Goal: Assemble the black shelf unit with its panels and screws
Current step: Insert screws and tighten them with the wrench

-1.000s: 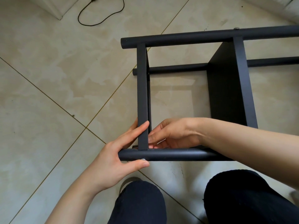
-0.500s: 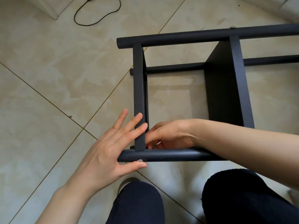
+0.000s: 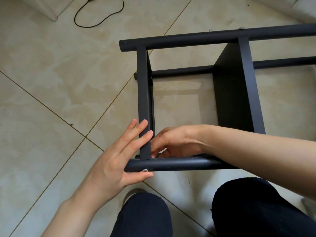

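The black shelf unit (image 3: 222, 93) is lying on its side on the tiled floor (image 3: 51, 82), directly in front of the person's knees (image 3: 147, 214), and the step in hand looks to be the fixing of the end panel (image 3: 144, 100) to the near tube (image 3: 179, 164) at its corner. The left hand (image 3: 112, 161) is lying with fingers straight and slightly spread against the outer face of that panel, its thumb stretching along under the near tube just below a silver screw head (image 3: 145, 170) — bracing, not gripping. The right hand (image 3: 172, 142) is reaching inside the frame, its fingers curling down toward the inner corner where panel meets tube; whether it is pinching a nut, a tool or nothing at all I cannot tell, since the fingertips are sitting in shadow behind the panel edge. The next move probably calls for keeping the panel square against the tube while the screw is being tightened, so the left hand's steady pressure matters. Inside, the working room is being hemmed in by the end panel, the near tube and the second panel (image 3: 236, 93) well to the right — enough for a hand, little for turning a long tool. Outside the frame the floor to the left is giving room, with a black cable (image 3: 102, 17) lying well apart, near a white corner (image 3: 51, 11). The far tube (image 3: 205, 38) is carrying another screw head (image 3: 241, 28) at its top.
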A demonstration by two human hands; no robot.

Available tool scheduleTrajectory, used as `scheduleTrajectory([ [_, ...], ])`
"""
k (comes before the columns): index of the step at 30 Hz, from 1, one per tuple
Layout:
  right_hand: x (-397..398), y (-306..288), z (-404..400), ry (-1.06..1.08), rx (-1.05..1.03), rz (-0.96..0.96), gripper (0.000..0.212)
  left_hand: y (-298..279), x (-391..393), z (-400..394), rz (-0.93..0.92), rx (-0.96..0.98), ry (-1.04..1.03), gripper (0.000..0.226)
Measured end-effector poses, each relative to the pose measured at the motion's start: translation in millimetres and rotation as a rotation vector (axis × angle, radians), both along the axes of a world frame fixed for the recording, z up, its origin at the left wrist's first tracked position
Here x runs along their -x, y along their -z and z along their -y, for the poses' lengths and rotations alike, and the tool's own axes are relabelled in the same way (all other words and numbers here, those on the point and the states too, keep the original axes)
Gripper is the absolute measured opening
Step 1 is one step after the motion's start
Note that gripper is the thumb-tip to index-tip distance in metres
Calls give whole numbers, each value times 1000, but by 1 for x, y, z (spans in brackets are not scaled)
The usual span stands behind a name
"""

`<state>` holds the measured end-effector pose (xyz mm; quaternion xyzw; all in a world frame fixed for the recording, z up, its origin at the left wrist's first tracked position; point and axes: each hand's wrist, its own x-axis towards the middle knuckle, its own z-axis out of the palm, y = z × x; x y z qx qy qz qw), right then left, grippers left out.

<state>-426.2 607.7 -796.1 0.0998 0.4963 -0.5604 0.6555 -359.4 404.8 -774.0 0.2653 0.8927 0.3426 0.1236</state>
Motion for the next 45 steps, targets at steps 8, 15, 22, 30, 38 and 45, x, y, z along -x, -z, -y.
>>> scheduleTrajectory([
  [8, 4, -2, -5, -41, 9, -16, 22, -3, -5, -1, 98, -61, -43, 73],
  [15, 2, 0, -1, -38, -24, -47, 7, -7, 3, 1, -30, -9, 0, 71],
  [22, 6, 2, -8, -60, 42, 27, 27, -6, 12, 2, -73, -38, 52, 69],
  [30, 4, 2, -4, -40, 16, -28, 8, -6, 12, 4, -75, -38, 54, 71],
  [38, 4, 2, -7, -55, 23, -23, 21, -5, 12, 3, -79, -40, 52, 70],
  [45, 5, 2, -5, -51, 58, -9, 14, -6, 12, 3, -77, -40, 45, 71],
])
